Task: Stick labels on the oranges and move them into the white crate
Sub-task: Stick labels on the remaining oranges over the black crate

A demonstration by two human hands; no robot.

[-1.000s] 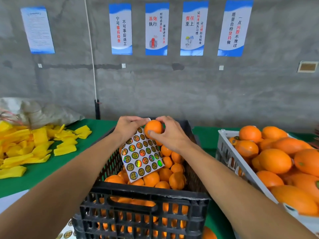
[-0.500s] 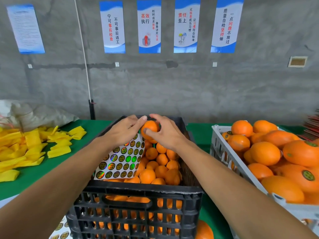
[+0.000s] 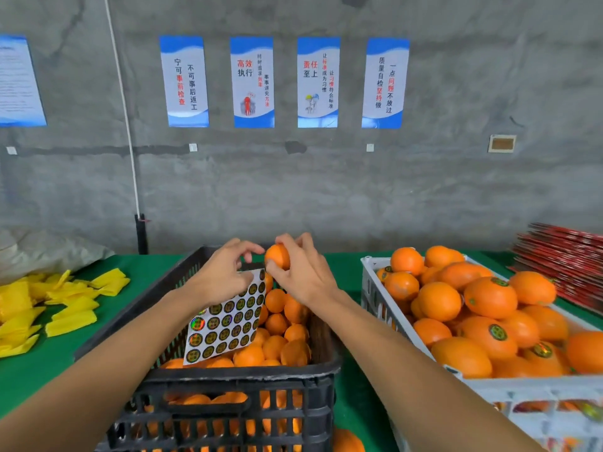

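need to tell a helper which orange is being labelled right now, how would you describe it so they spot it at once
Start at the black crate in the middle of the green table. Above its far end, the right hand holds one orange in its fingertips, beside the left hand with the sticker sheet. It is the only orange lifted clear of the piles.

Grey concrete wall [image 3: 456, 190] w/ blue-white posters [image 3: 252, 82], green-covered table [image 3: 39, 363] below.
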